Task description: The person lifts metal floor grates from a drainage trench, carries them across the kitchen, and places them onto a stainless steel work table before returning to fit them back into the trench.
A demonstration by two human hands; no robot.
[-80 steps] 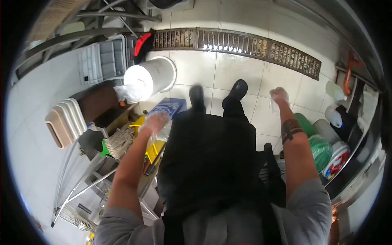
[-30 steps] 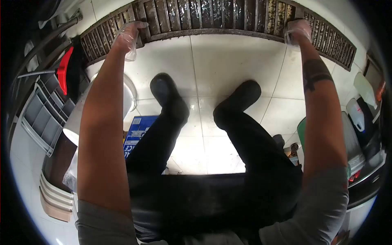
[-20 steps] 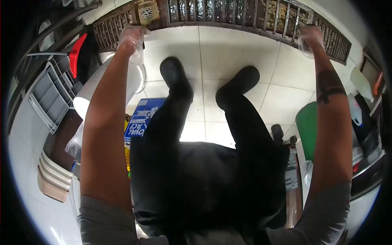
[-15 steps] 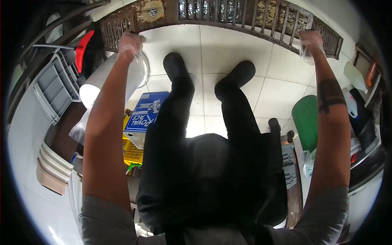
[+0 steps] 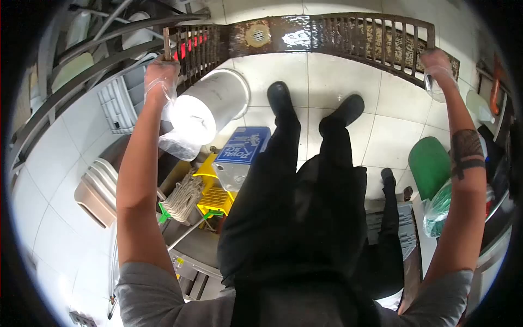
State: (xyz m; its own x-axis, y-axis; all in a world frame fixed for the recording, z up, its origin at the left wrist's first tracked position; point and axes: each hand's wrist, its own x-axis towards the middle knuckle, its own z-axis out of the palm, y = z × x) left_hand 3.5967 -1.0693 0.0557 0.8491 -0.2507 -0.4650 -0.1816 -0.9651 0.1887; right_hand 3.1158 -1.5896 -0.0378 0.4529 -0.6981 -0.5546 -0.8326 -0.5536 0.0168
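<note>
My left hand [image 5: 160, 76], in a clear plastic glove, is closed around the end of a brown slatted drain grate [image 5: 210, 53], which stands tilted up at the left. My right hand [image 5: 437, 64], gloved likewise, is closed on the far right end of a second slatted grate [image 5: 376, 46], slanted over the floor channel. Between the two grates lies an uncovered, wet brown stretch of the channel [image 5: 239, 47], with a round perforated drain strainer [image 5: 257, 35] in it. My fingertips are partly hidden in both grips.
A white bucket [image 5: 215, 95] lies on its side by my left forearm. Near my legs are a blue-topped box [image 5: 245, 146], a yellow mop wringer [image 5: 215, 201] and a mop head [image 5: 184, 199]. A green board [image 5: 430, 166] and a plastic bag [image 5: 438, 210] are at the right.
The view has shifted, so the floor things appear further right. My left hand has moved left with its grate, which now tilts up more. The right grate has moved right with my right hand.
</note>
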